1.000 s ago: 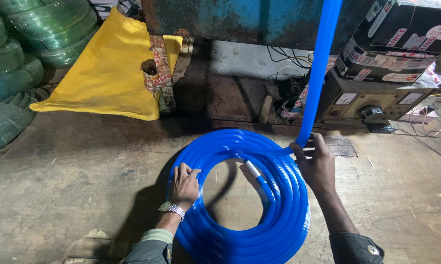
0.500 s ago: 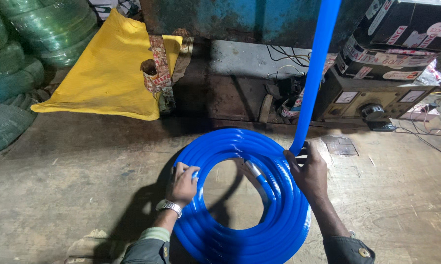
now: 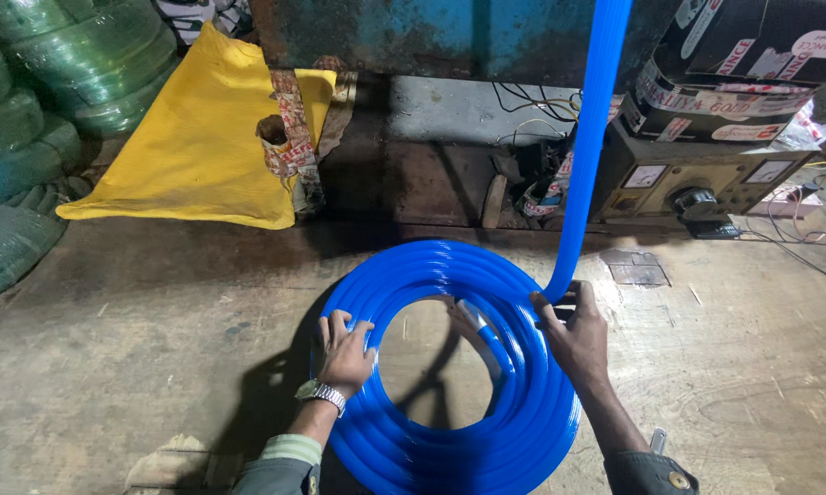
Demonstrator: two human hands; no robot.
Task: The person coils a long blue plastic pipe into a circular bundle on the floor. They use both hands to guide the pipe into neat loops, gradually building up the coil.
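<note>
Blue hose coil flat on floor. Left hand pressed flat on coil's left rim, fingers spread. Right hand clamped on coil's right rim where feed hose drops in. Risk: feed kinks, or loops spring off if left hand lifts.

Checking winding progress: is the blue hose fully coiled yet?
No. The blue hose coil lies flat, but one length rises upward out of view.

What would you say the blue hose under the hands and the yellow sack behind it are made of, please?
The blue hose looks like flexible plastic, probably PVC: glossy highlights, smooth wall, and it coils easily. The yellow sack seems to be woven plastic fabric, matte and creased, though the weave is too fine to confirm. The left hand and right hand rest on the coil.
</note>
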